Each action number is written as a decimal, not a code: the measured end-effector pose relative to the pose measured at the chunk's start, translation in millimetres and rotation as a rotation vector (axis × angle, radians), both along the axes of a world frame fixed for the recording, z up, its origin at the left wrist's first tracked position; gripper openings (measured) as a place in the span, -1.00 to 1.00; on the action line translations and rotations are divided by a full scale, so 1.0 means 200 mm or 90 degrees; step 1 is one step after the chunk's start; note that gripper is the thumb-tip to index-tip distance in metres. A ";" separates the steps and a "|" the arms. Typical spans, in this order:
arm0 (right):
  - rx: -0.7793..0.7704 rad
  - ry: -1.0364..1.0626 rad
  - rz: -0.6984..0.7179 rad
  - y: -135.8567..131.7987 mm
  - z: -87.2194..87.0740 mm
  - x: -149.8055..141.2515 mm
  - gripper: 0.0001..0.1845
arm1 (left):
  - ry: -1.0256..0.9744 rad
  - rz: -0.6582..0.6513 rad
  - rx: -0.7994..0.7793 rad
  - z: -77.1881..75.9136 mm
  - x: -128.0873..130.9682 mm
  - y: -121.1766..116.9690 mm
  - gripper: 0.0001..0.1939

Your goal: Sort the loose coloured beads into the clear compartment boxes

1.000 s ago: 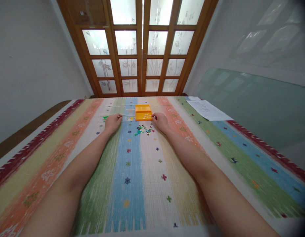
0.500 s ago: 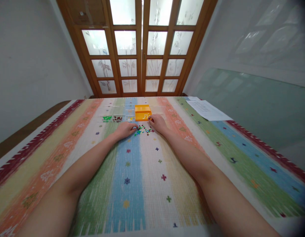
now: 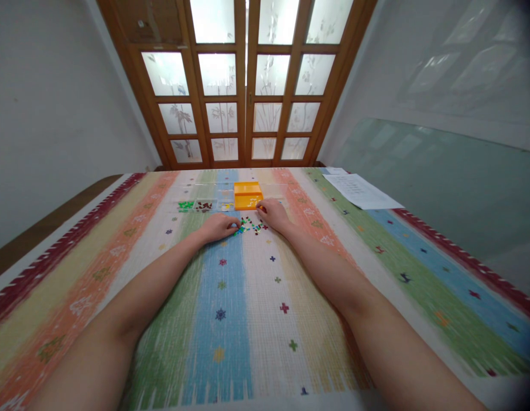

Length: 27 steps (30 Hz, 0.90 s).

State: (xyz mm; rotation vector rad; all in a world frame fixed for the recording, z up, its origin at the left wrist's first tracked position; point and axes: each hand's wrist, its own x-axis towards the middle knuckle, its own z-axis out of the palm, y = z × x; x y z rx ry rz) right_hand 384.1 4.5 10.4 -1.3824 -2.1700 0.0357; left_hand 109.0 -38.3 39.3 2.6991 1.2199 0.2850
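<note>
Just right of the left hand point(image 3: 219, 227), almost at the fingertips: a loose scatter of tiny pieces point(image 3: 251, 226) on the table point(image 3: 265, 297). Spread in a ragged patch, a little wider than deep, with no firm long axis; mostly green and blue toward the left end, more dark red toward the right. Nearer to the left hand than to the right hand point(image 3: 273, 213), though close to both. Drawn together at the left fingers, bent inward at the right ones, by the near right corner of an orange tray point(image 3: 247, 187); cannot tell whether pinching anything in either. Apparently of smooth plastic, rectangular, split left to right by 1 ridge into 2 parts, with white pieces point(image 3: 253, 202) in the nearer. To its left, in clear, thin-walled compartments point(image 3: 216, 206) ranged crosswise: green pieces point(image 3: 186, 206), dark red pieces point(image 3: 204, 206) and yellow pieces point(image 3: 227, 206). Beneath everything, striped fabric with a woven look, dotted with small crosses and stars.
</note>
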 end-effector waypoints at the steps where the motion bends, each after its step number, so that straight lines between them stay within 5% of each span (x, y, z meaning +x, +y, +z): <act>1: -0.001 0.000 0.000 0.00 0.00 0.00 -0.82 | 0.002 0.003 -0.002 0.00 0.00 0.00 -0.69; 12: 0.004 -0.013 0.004 -0.01 0.01 -0.01 -0.83 | -0.011 0.020 0.003 0.01 -0.02 0.02 -0.69; 19: -0.004 -0.026 0.031 -0.04 0.03 -0.02 -0.83 | -0.085 0.269 0.078 0.03 -0.21 0.14 -0.67; 27: -0.020 -0.046 0.166 -0.09 0.06 -0.09 -0.83 | -0.161 0.542 0.132 0.02 -0.49 0.23 -0.64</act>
